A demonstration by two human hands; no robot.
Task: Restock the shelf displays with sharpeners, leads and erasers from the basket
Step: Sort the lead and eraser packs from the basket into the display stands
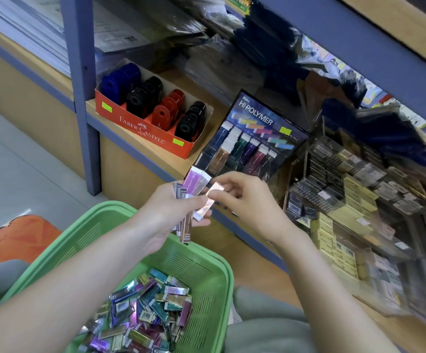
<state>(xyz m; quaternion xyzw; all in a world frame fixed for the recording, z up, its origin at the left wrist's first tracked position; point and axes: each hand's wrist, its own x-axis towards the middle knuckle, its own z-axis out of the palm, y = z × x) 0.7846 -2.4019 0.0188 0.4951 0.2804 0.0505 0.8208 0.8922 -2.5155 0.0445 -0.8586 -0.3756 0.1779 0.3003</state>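
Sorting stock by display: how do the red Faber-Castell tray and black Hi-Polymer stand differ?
The red Faber-Castell tray lies low, holding chunky blue, black and red sharpeners; the black Hi-Polymer stand has a tall backboard, holding slim packs in columns. Both sit on one shelf.

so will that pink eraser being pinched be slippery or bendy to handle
Probably slippery: the pink eraser has a glossy sleeve that glares. Likely stiff, since it looks straight pinched by the right hand at one end. Seemingly light: the left hand holds a bunch of erasers at once.
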